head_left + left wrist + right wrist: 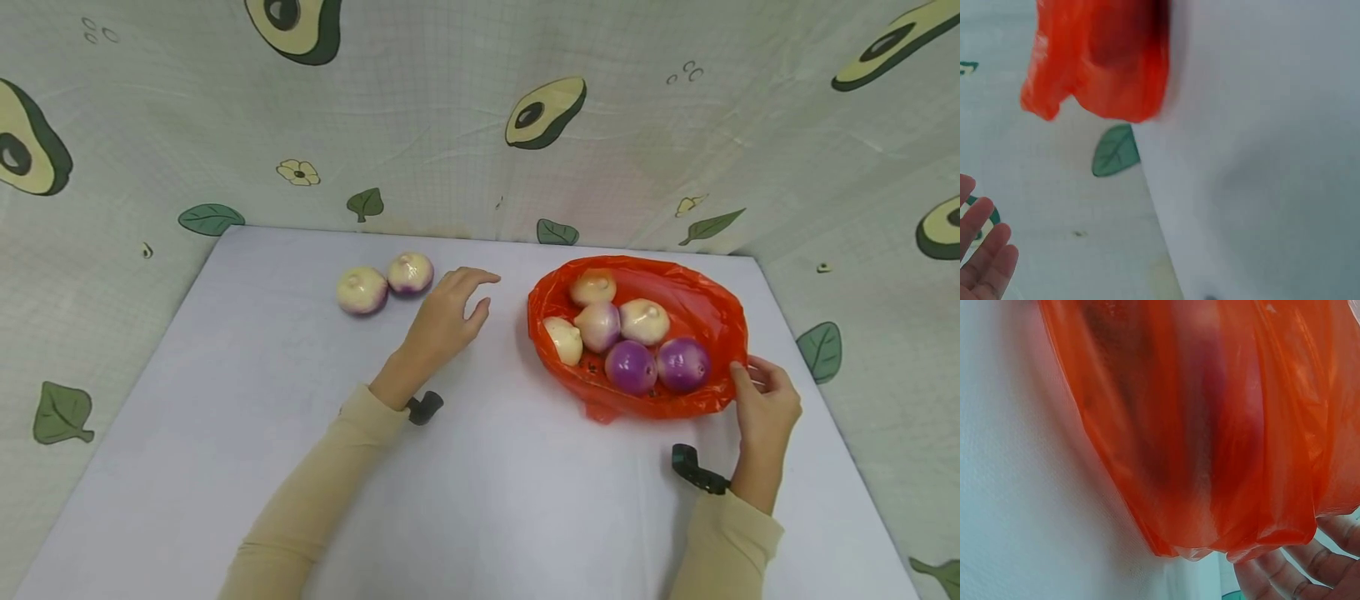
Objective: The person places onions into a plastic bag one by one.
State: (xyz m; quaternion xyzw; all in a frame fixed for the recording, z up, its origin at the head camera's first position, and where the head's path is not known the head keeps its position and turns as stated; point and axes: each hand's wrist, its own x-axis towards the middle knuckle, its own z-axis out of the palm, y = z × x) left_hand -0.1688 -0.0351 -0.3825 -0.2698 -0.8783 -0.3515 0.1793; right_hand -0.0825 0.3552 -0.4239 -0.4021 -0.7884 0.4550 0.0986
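Observation:
A red plastic bag [600, 415] stands wide-mouthed on the right of the table. It holds several white and purple turnips [632, 367]. My right hand [767, 404] pinches the bag's right rim, thumb on the inner side and fingers outside. In the right wrist view, fingers [1319, 562] show at the edge of the red film. My left hand [442, 321] is held left of the bag, fingers loosely bent and holding nothing. Just left of it lie two more turnips, one nearer [362, 291] and one farther [410, 272], side by side.
A white table [480, 500] carries everything. Behind and beside it hangs a pale cloth [435, 108] printed with avocados and leaves. A dark wrist camera [425, 408] sits at the left wrist, another dark camera [697, 468] at the right.

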